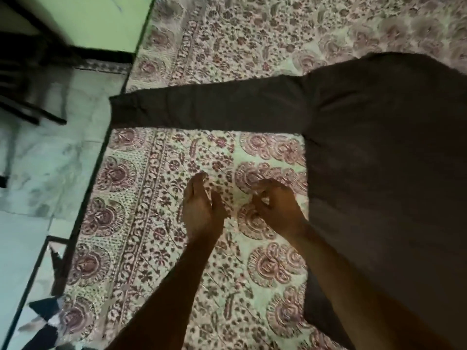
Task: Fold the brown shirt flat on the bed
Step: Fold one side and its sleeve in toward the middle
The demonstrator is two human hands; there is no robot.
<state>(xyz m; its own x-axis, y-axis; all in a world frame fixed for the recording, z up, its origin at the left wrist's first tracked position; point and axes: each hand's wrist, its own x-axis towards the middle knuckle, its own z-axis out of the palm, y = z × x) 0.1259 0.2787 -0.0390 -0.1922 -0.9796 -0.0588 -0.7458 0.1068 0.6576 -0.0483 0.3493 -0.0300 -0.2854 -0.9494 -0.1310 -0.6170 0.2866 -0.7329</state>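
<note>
Brown shirt (379, 160) prob. flat on bed (227, 34)

Brown shirt (384, 152) is lying spread flat on the bed (227, 29). It's plain dark brown, with no print showing. The body is covering the bed's right side and running out of view at the right and bottom. One long sleeve (207, 109) is stretching straight out from the body across the bed toward its left edge, lying flat with light wrinkles. The cuff (115, 109) is poking just over the bed's left edge. The shirt's near side edge is running straight down the bed's middle. A short crease is sitting where the sleeve joins the body. Nothing is folded over yet. The bed is wearing a pale sheet with a maroon floral print.
</note>
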